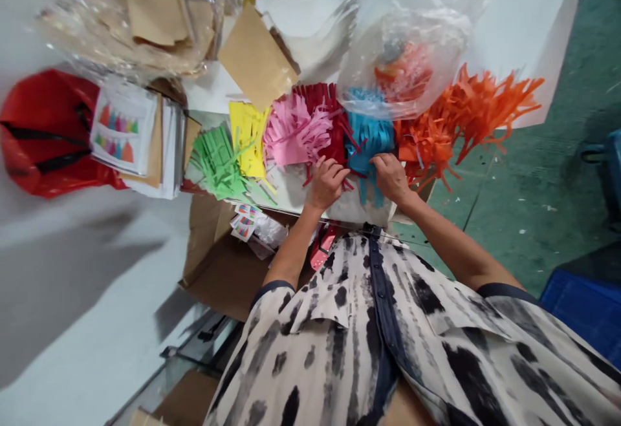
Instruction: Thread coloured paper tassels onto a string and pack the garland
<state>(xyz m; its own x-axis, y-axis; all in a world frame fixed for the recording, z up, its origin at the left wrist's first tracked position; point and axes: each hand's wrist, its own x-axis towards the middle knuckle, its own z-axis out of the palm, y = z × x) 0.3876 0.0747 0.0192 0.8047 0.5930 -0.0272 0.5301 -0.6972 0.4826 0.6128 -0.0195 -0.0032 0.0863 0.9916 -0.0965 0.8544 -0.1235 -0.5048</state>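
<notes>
Fringed tissue paper lies in a row of coloured bunches along the table's near edge. My left hand [328, 182] has curled fingers at the lower end of the dark red fringed paper [338, 138], beside the pink fringed paper [295, 130]; what its fingertips hold is hidden. At the blue fringed paper [369, 134], my right hand [391, 177] pinches the lower right edge. Orange fringed paper [431, 132] spreads to the right of that hand. Yellow fringed paper [248, 135] and green fringed paper [219, 162] lie farther left.
A clear plastic bag [412, 44] with orange pieces rests above the blue bunch. Brown paper [259, 57] lies behind the yellow. Printed cards [123, 128] and a red bag [48, 132] are at left. Below the table edge stands an open cardboard box [208, 232].
</notes>
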